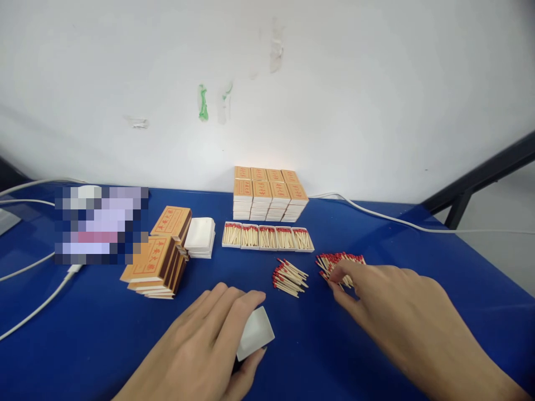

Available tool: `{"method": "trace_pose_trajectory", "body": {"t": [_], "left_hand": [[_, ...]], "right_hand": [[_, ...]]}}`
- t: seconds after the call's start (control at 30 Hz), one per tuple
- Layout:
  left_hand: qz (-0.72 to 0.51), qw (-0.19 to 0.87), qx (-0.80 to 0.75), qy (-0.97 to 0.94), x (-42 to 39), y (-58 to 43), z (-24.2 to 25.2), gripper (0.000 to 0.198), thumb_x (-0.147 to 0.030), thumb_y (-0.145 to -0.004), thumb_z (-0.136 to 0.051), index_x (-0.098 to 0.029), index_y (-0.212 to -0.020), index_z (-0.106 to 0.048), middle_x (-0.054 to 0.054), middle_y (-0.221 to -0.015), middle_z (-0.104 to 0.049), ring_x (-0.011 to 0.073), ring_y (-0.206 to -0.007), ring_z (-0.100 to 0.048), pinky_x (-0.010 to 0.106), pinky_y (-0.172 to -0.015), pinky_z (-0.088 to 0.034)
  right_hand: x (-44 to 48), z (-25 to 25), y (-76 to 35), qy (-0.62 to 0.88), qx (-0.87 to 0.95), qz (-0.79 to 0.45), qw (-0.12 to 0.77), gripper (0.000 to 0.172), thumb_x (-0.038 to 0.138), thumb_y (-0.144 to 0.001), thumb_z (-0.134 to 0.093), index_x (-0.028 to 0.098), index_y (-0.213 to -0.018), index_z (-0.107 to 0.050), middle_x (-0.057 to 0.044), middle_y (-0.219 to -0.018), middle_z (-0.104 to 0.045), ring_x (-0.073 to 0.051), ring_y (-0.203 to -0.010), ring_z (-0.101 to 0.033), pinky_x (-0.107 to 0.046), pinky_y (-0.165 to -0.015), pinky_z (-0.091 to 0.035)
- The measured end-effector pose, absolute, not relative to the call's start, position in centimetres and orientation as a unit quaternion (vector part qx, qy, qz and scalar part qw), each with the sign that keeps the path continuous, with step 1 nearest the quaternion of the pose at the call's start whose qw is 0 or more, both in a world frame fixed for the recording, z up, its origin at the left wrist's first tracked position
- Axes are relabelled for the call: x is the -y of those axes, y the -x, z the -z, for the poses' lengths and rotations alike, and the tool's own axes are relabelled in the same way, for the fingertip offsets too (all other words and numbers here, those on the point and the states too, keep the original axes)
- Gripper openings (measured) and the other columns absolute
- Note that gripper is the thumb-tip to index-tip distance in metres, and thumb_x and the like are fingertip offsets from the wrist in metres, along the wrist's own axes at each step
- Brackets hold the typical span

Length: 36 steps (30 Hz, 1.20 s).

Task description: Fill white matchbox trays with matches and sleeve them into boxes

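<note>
My left hand (209,334) is closed round a white matchbox tray (257,332), thumb on the near side and fingers on the far side. The tray's inside shows bare and white. At the right pile of red-headed matches (340,260), my right hand (388,312) has its thumb and forefinger drawn together in a pinch on match ends at the pile's left edge; its other fingers are curled and partly hidden. A smaller loose pile of matches (290,277) lies between the two hands.
Several filled matchbox trays (267,238) stand in a row, behind them a block of stacked matchboxes (270,192) near the wall. Stacked white trays (199,236) and orange matchbox sleeves (152,257) are at left, beside a blurred-out object (104,223) with a white cable (54,292).
</note>
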State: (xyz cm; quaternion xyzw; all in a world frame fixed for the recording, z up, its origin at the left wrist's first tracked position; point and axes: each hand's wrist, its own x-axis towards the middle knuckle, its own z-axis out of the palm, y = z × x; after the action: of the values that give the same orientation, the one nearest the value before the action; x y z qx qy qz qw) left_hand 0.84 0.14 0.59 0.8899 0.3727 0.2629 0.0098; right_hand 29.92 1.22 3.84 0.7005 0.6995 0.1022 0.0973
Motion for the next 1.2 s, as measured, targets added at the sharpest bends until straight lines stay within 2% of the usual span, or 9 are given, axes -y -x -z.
{"method": "trace_pose_trajectory", "body": {"t": [0.2,0.33,0.47,0.6,1.0,1.2], "left_hand": [[-0.253,0.023,-0.37,-0.893,-0.2,-1.0,-0.6,0.035,-0.021,-0.108,-0.052,-0.021,-0.143,-0.055,0.009,-0.119,-0.083,0.0302,-0.11,-0.085,0.048,-0.099,-0.072],[-0.247,0.02,-0.369,-0.896,0.0,-0.9,-0.5,0.039,-0.019,-0.108,-0.052,-0.02,-0.146,-0.053,0.01,-0.123,-0.082,0.0294,-0.113,-0.084,0.049,-0.103,-0.07],[-0.232,0.023,-0.376,-0.897,0.2,-0.6,-0.4,0.043,-0.019,-0.106,-0.055,-0.021,-0.149,-0.051,0.01,-0.127,-0.081,0.0286,-0.117,-0.083,0.048,-0.106,-0.068],[-0.234,0.018,-0.37,-0.899,0.3,-0.5,-0.4,0.041,-0.021,-0.107,-0.055,-0.02,-0.148,-0.051,0.01,-0.127,-0.081,0.0284,-0.118,-0.082,0.047,-0.108,-0.068],[-0.241,0.015,-0.37,-0.897,0.2,-0.6,-0.6,0.039,-0.019,-0.108,-0.052,-0.019,-0.146,-0.052,0.011,-0.123,-0.082,0.0299,-0.114,-0.084,0.048,-0.103,-0.07],[-0.248,0.013,-0.369,-0.895,0.0,-0.8,-0.8,0.036,-0.019,-0.109,-0.048,-0.02,-0.144,-0.054,0.01,-0.119,-0.083,0.029,-0.111,-0.085,0.047,-0.1,-0.071]], "right_hand": [[-1.8,-4.2,-31.2,-0.674,-0.734,0.018,-0.075,0.026,0.047,-0.103,-0.06,0.035,-0.098,-0.082,-0.001,-0.077,-0.079,-0.027,-0.064,-0.075,-0.034,-0.055,-0.039],[-2.5,-4.7,-30.7,-0.661,-0.73,0.108,-0.135,0.028,0.051,-0.105,-0.061,0.032,-0.095,-0.079,0.002,-0.062,-0.065,-0.019,-0.053,-0.061,-0.031,-0.05,-0.036],[-2.7,-4.3,-29.3,-0.648,-0.736,0.119,-0.156,0.021,0.046,-0.105,-0.064,0.031,-0.095,-0.076,0.006,-0.055,-0.051,-0.016,-0.049,-0.049,-0.03,-0.05,-0.033],[-2.5,-3.8,-28.0,-0.629,-0.755,0.107,-0.151,0.023,0.044,-0.107,-0.061,0.03,-0.095,-0.075,0.008,-0.052,-0.045,-0.015,-0.045,-0.044,-0.03,-0.051,-0.031],[-2.4,-3.6,-27.0,-0.609,-0.772,0.052,-0.172,0.026,0.039,-0.11,-0.056,0.027,-0.097,-0.075,0.007,-0.054,-0.05,-0.014,-0.043,-0.045,-0.028,-0.051,-0.035],[-2.4,-3.5,-27.0,-0.627,-0.755,0.08,-0.176,0.029,0.05,-0.111,-0.056,0.028,-0.108,-0.074,0.009,-0.051,-0.048,-0.016,-0.043,-0.048,-0.029,-0.053,-0.037]]}}
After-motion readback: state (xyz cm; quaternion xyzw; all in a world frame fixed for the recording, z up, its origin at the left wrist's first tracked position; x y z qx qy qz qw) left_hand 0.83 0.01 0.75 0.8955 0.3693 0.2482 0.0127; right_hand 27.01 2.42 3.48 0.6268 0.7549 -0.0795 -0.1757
